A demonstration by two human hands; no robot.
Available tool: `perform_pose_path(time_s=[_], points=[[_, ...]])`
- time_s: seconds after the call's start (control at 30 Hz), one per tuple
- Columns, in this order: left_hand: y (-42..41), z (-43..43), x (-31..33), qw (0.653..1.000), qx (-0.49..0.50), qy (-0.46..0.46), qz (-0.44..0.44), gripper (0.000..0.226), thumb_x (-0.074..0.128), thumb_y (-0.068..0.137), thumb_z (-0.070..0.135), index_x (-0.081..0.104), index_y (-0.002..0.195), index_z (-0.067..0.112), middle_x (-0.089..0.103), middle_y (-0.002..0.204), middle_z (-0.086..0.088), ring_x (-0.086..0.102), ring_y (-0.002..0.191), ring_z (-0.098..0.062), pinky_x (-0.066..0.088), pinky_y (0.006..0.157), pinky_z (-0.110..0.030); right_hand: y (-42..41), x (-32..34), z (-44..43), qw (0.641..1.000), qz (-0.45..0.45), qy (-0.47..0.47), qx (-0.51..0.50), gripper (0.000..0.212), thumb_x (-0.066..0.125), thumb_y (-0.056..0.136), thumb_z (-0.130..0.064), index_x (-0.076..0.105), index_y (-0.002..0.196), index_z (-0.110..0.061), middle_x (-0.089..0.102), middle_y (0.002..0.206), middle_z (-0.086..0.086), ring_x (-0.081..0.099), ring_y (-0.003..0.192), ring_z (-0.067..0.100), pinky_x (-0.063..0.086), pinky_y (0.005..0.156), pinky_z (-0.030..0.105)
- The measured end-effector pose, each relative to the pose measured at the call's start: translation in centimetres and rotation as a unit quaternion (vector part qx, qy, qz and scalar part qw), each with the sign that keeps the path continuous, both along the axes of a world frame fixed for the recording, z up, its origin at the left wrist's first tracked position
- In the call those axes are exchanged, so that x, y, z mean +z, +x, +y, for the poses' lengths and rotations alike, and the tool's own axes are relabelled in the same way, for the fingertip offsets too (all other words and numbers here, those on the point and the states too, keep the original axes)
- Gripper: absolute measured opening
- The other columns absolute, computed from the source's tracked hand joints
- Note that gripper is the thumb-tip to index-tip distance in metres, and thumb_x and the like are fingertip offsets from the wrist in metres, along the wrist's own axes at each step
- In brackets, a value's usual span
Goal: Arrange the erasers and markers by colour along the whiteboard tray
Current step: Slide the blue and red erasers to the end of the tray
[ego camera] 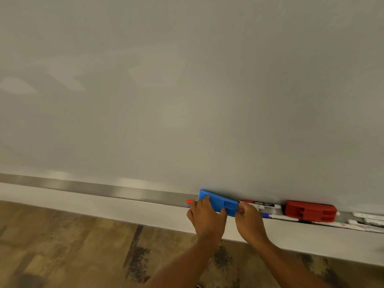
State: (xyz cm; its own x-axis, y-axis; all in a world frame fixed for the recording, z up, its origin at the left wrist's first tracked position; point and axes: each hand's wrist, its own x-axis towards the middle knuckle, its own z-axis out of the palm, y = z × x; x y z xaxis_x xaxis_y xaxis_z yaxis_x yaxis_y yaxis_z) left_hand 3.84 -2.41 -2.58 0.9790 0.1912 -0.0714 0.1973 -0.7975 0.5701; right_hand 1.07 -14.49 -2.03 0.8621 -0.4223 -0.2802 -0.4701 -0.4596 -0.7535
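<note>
Nearest: two bare forearms coming up from bottom edge over wood-pattern floor (pixel 62 246)

Left hand (pixel 205 217) clamped on left part of blue eraser (pixel 218 202), fingers (pixel 204 201) over its top face, thumb hooked at its lower edge near the middle

Right hand (pixel 249 221) pinching the eraser's right end, fingertips curled at the corner; looks closed on it, thumb side not clearly visible

Blue eraser tilted, left end raised against whiteboard (pixel 187 90), right end down toward tray (pixel 83 189); cannot tell whether resting on tray or lifted

Red marker cap (pixel 190 201) poking out just left of left hand, right beside the eraser's lower left corner; barrel hidden under the hand

Right of right hand, lying along the tray: marker with red cap and black-and-white label (pixel 259 204) at the back against the board; blue-capped marker (pixel 274 216) at the front lip

Further right: red eraser (pixel 310 211) flat on tray, near the markers, well apart from blue eraser

Far right edge: heap of white-barrelled markers (pixel 367 221), colours too blurred to call

Tray left of the hands a bare brushed-metal strip, white wall band (pixel 104 206) below it

Behind everything: whiteboard wiped, faint smears upper left
</note>
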Motion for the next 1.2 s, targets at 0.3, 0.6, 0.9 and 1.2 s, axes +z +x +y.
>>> perform_pose_path(time_s=[0.3, 0.6, 0.9, 1.2], points=[[3.0, 10.1, 1.1, 0.999, 0.023, 0.025, -0.003, 0.065, 0.071, 0.086, 0.052, 0.055, 0.143, 0.024, 0.061, 0.131, 0.005, 0.05, 0.132, -0.019, 0.031, 0.116, -0.04, 0.8, -0.1, 2.9, 0.994, -0.019, -0.029, 0.101, 0.035, 0.06, 0.1, -0.01, 0.06, 0.135, -0.014, 0.062, 0.134, 0.007, 0.06, 0.121, 0.024, 0.05, 0.104, 0.038], [7.4, 21.2, 2.8, 0.994, 0.106, 0.033, 0.009, 0.061, 0.073, 0.084, 0.042, 0.056, 0.139, 0.022, 0.068, 0.122, -0.001, 0.057, 0.125, -0.021, 0.03, 0.113, -0.042, -0.5, -1.3, 2.8, 0.971, -0.03, -0.223, 0.086, 0.063, 0.071, 0.093, -0.018, 0.046, 0.151, -0.01, 0.054, 0.15, 0.014, 0.054, 0.136, 0.035, 0.046, 0.113, 0.049], [11.0, 29.0, 3.6, 0.988, 0.136, 0.054, 0.042, 0.052, 0.072, 0.087, 0.036, 0.061, 0.134, 0.015, 0.069, 0.113, -0.006, 0.059, 0.12, -0.029, 0.027, 0.111, -0.048, -1.2, -2.5, 2.6, 0.965, 0.005, -0.257, 0.055, 0.067, 0.074, 0.09, -0.016, 0.045, 0.15, -0.006, 0.051, 0.152, 0.019, 0.05, 0.138, 0.04, 0.045, 0.113, 0.055], [13.4, 32.2, 3.5, 0.986, 0.079, 0.115, 0.09, 0.048, 0.069, 0.09, 0.035, 0.059, 0.132, 0.014, 0.065, 0.104, -0.002, 0.058, 0.118, -0.028, 0.029, 0.111, -0.052, -1.4, -3.6, 4.0, 0.964, 0.027, -0.265, 0.021, 0.067, 0.074, 0.089, -0.015, 0.045, 0.149, -0.006, 0.054, 0.149, 0.02, 0.053, 0.135, 0.042, 0.045, 0.111, 0.058]])
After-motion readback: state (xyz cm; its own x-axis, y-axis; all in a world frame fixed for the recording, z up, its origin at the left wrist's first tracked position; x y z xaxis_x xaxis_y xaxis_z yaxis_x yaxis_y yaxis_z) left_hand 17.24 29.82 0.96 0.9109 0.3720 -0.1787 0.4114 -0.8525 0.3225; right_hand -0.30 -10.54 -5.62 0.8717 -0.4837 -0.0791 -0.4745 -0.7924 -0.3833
